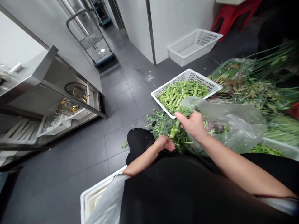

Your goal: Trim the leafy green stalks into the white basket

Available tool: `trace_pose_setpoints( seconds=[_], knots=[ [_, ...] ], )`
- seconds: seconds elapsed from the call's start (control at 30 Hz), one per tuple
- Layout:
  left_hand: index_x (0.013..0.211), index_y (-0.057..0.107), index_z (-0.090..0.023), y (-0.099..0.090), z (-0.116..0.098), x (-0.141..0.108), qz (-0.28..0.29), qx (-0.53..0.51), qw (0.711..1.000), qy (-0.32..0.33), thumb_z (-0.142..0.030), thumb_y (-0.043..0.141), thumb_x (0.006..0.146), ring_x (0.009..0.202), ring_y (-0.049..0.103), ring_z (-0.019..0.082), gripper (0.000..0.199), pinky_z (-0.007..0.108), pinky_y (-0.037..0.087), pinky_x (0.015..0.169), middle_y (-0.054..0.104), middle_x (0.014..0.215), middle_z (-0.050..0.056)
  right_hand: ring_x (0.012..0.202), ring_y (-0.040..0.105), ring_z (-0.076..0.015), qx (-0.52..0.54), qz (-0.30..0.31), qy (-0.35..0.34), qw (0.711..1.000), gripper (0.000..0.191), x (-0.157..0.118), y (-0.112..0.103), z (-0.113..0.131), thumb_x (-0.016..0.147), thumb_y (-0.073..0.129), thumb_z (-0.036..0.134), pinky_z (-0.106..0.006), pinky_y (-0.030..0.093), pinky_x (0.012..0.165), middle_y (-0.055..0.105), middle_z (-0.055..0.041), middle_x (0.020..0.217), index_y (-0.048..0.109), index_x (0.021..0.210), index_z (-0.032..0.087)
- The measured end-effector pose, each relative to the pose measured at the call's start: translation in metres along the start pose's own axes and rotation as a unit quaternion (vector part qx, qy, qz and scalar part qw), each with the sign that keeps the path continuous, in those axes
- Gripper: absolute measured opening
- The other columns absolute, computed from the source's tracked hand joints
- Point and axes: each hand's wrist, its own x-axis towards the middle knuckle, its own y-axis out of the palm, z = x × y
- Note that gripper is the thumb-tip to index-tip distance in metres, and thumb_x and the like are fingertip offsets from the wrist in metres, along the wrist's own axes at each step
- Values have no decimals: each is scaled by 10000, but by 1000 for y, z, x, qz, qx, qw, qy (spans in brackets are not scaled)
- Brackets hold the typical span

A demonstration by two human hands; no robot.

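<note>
On grey-tiled kitchen flr, white baskets.

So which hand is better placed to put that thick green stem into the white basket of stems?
Probably the right hand: it grips the green stem close to the near corner of the white basket. The left hand sits farther off, by the leaves.

Right hand gripping green stalk, basket of stems beyond
</note>
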Motion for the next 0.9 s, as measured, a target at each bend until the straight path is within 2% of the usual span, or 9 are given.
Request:
trace_pose_setpoints(
  seconds=[0.1, 0.2, 0.33, 0.43, 0.53, 0.67, 0.73, 0.83, 0.9],
  knots=[
    [687, 541, -156, -11, -11, -9, -59, 15, 996, 72, -182, 654, 712, 550, 541, 116, 119, 220, 448, 564, 564, 557, -5, 422, 448, -135, 13, 79, 77, 994, 458, 10, -13, -3, 781, 573, 585, -304, 396, 502, 436, 8, 412, 453, 537, 217],
    [848, 601, -171, -13, -34, -26, -6, -11, 978, 207, -335, 632, 804, 660, 583, 126, 172, 211, 445, 597, 642, 725, 24, 378, 412, -112, 66, 113, 112, 985, 474, 17, -5, -11, 745, 597, 620, -276, 353, 444, 426, 29, 397, 451, 551, 212],
    [789, 560, -177, 4, -43, -36, 8, -22, 959, 283, -580, 539, 830, 388, 412, 85, 405, 218, 301, 411, 513, 502, -23, 414, 442, -107, 102, 160, 83, 978, 463, 18, 18, -22, 795, 528, 624, -250, 354, 461, 475, 33, 436, 433, 609, 211],
    [698, 494, -183, 15, -33, -28, -56, -34, 947, 315, -625, 463, 852, 341, 328, 64, 469, 221, 238, 378, 450, 441, -41, 489, 486, -120, -41, 136, -26, 989, 399, 10, 24, -23, 895, 413, 501, -248, 334, 496, 549, -11, 537, 448, 634, 201],
    [654, 472, -176, 17, -28, -21, -49, -69, 957, 276, -631, 482, 838, 330, 316, 62, 491, 218, 226, 365, 424, 415, -42, 534, 489, -129, -272, 45, -179, 945, 343, -15, 25, -16, 924, 363, 323, -275, 261, 503, 593, -74, 647, 506, 649, 176],
    [823, 543, -157, 10, -39, -22, -3, -173, 961, 214, -608, 501, 833, 303, 271, 55, 453, 198, 192, 338, 388, 416, -68, 510, 478, -122, -292, 170, -368, 866, 316, -54, 24, -3, 928, 362, 232, -286, 242, 501, 587, -53, 623, 549, 680, 176],
    [982, 550, -163, 5, -46, -26, 37, -202, 957, 203, -608, 485, 843, 282, 235, 51, 471, 187, 173, 321, 380, 417, -82, 505, 479, -118, -250, 228, -337, 879, 301, -55, 17, -2, 922, 428, 351, -270, 248, 490, 583, -21, 602, 549, 698, 190],
    [1096, 530, -173, 1, -47, -31, 108, -192, 956, 193, -626, 443, 856, 258, 227, 56, 520, 185, 198, 299, 398, 410, -81, 485, 459, -110, -214, 187, -141, 948, 350, -26, 4, -7, 866, 489, 514, -236, 268, 475, 533, 22, 526, 537, 707, 206],
    [1053, 539, -168, 4, -43, -34, 134, -173, 957, 192, -631, 436, 855, 246, 243, 66, 514, 196, 223, 288, 409, 399, -74, 484, 448, -107, -207, 160, -92, 961, 356, -6, 1, -10, 869, 473, 507, -231, 282, 483, 520, 23, 513, 535, 693, 204]
  ],
)
